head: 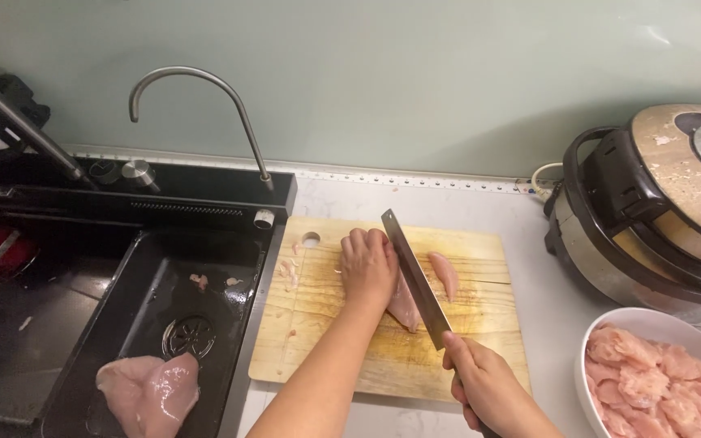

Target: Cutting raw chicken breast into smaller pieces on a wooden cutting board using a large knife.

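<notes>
Chicken breast, raw and pale pink [406, 307], lies at the middle of a rectangular wooden cutting board [480, 324] on the table. Left hand [368, 268] presses flat on the meat, grip closed down on it. Right hand [488, 389], at the near edge, has its grip clamped on the handle of a broad steel cleaver [415, 280], blade just right of the left hand. Cut strip [445, 274] lies right of the blade. White bowl [675, 324] of pieces sits near right; black sink [148, 324] at left holds another breast [149, 393].
</notes>
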